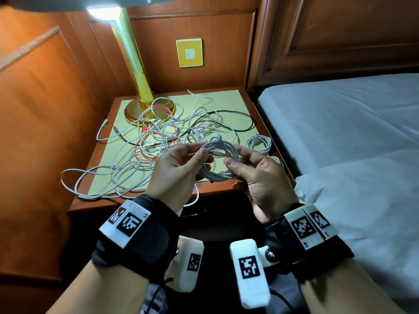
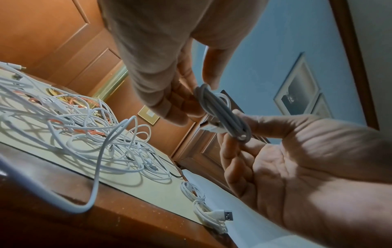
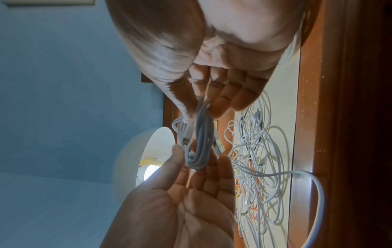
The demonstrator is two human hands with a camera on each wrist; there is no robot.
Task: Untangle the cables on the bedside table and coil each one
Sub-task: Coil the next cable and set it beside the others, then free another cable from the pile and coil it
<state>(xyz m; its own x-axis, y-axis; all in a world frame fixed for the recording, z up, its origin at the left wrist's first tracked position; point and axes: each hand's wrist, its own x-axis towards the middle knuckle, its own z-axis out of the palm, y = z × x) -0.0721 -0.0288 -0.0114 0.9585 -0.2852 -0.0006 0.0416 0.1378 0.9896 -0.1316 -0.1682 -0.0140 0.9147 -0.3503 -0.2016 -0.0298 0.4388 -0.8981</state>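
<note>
Both hands are holding one white coiled cable in the air above the bedside table's front edge. Left hand is pinching the coil's left side between thumb and fingers; right hand is gripping its right side, thumb on top, fingers curled under. The coil is hanging as an oval, long axis running hand to hand, USB plug pointing toward the left palm. Beyond the fingers, the tangled cables are lying loose; right of the right hand, a finished coil is sitting.
</note>
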